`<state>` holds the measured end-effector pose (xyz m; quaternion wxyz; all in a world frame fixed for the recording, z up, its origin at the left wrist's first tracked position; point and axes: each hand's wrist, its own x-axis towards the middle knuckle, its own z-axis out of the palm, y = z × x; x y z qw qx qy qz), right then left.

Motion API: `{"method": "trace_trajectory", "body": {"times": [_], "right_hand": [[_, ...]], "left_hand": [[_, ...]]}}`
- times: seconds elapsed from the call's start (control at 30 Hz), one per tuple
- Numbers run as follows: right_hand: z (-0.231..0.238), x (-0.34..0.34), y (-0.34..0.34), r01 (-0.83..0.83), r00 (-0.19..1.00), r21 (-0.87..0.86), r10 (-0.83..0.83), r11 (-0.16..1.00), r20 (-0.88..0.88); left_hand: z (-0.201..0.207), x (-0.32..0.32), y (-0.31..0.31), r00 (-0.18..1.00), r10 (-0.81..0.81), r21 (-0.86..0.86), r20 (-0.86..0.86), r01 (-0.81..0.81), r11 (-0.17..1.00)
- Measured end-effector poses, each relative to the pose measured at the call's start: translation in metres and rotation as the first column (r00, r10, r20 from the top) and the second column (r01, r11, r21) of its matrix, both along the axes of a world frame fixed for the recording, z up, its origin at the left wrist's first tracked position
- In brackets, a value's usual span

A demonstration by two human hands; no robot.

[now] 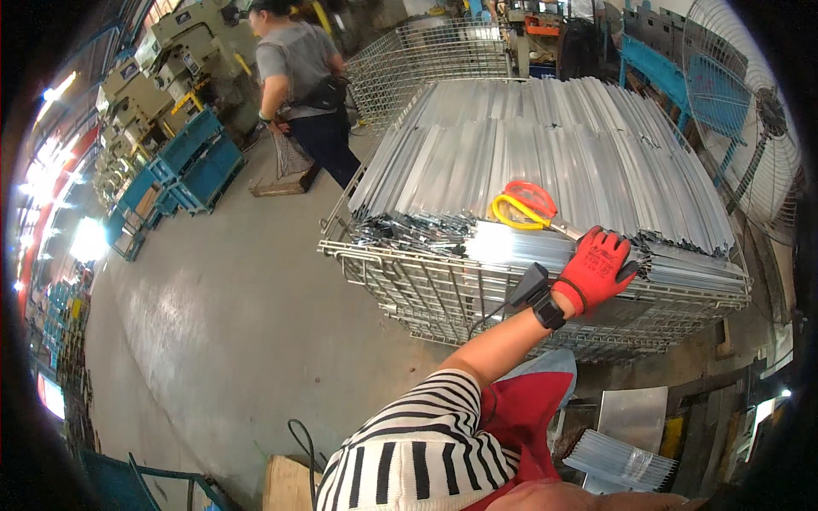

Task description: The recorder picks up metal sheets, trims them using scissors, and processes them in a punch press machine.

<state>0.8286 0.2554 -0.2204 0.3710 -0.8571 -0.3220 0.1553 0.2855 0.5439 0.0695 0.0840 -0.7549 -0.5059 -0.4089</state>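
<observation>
My left hand (596,271), in a red work glove with a black-tipped thumb, lies over the front edge of a big load of strips. Its fingers curl over the blades of a pair of scissors (521,209) with one red and one yellow handle loop. The handles point away to the left on the strips; the hand hides the blade tips. Long silvery metal strips (477,162) are stacked high in a wire mesh cage (409,285). A black device (530,285) with a cable is strapped by my left wrist. My right hand is not in view.
A caged fan (750,128) stands beyond the cage's right side. At the lower right lie more bundled strips (620,460) and a flat metal sheet (632,417). A person (298,77) is at the far left, near blue crates (200,162) and machines. Grey floor (230,315) stretches along the left.
</observation>
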Motion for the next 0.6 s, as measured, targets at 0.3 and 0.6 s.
{"method": "trace_trajectory", "body": {"times": [0.3, 0.6], "right_hand": [[-0.013, 0.033, -0.062, -0.411, 0.81, 0.419, 0.535, 0.81, -0.239], [-0.03, 0.011, -0.057, 0.281, 0.9, 0.115, -0.22, 0.953, -0.375]], "left_hand": [[-0.02, -0.01, 0.009, 0.998, -0.045, -0.007, -0.049, 0.045, 0.999], [0.018, -0.015, 0.0, 0.985, -0.17, 0.013, 0.025, 0.17, 0.985]]}}
